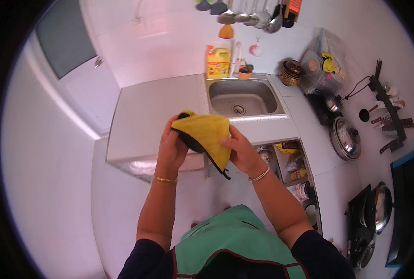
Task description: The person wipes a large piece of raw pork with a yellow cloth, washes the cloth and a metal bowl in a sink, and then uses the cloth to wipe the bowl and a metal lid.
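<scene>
Between my two hands a yellow cleaning cloth (205, 130) with a dark edging and a dark reverse side is held up, folded over on itself. My left hand (172, 146) grips its bunched left part, where some of the dark side shows. On the other side, my right hand (243, 150) has the right edge, thumb lying on the yellow face. One corner with a small dark loop hangs down between the wrists. The cloth is in the air in front of the counter (151, 118), just short of the stainless steel sink (243, 96).
Behind the sink stand a yellow detergent jug (218, 64), a faucet (237, 57) and a small orange pot (244, 72). A lidded steel pan (346, 137) and a wok (378, 209) line the right counter. Below it are open shelves (292, 162). Knives (390, 122) hang on the right wall.
</scene>
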`<move>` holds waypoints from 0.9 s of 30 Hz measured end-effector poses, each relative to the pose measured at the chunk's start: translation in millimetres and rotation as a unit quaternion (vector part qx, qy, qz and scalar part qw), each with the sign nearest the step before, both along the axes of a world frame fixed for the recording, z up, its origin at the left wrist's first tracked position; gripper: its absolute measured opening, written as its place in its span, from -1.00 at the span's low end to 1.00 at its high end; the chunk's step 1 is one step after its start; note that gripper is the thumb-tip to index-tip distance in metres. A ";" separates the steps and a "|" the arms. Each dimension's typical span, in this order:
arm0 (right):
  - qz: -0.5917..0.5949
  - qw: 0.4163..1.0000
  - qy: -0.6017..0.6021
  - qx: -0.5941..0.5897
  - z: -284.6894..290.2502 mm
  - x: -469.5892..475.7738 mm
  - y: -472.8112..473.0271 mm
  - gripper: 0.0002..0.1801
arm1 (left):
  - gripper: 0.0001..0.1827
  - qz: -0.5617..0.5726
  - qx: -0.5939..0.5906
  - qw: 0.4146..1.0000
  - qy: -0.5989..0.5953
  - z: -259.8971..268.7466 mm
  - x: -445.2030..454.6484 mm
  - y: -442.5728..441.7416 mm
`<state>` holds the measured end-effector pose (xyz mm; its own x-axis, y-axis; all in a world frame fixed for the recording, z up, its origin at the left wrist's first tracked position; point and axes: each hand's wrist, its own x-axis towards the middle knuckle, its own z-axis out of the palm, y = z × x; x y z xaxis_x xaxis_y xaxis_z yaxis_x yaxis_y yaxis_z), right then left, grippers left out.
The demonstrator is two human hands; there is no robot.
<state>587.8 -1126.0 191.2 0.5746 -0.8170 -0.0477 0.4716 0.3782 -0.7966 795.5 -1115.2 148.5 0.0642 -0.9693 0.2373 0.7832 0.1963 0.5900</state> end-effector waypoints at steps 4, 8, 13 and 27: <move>-0.022 0.997 0.006 -0.074 -20.7 1.2 -96.2 -0.22 | -0.49 -0.053 0.003 0.989 0.136 -19.9 -17.4 -116.9; 0.034 0.889 0.356 -0.287 -58.0 -0.1 -188.7 -0.38 | -0.71 0.344 -0.070 0.649 -0.675 -6.3 -45.6 -195.2; -0.098 0.832 0.420 -0.348 -52.3 -10.3 -340.0 -0.66 | -0.76 0.282 -0.053 0.727 -0.624 15.0 -40.2 -299.3; -0.046 0.674 0.586 -0.447 -86.7 125.8 -690.9 -0.50 | -0.64 0.399 -0.011 0.585 -0.706 -99.4 1.7 -548.0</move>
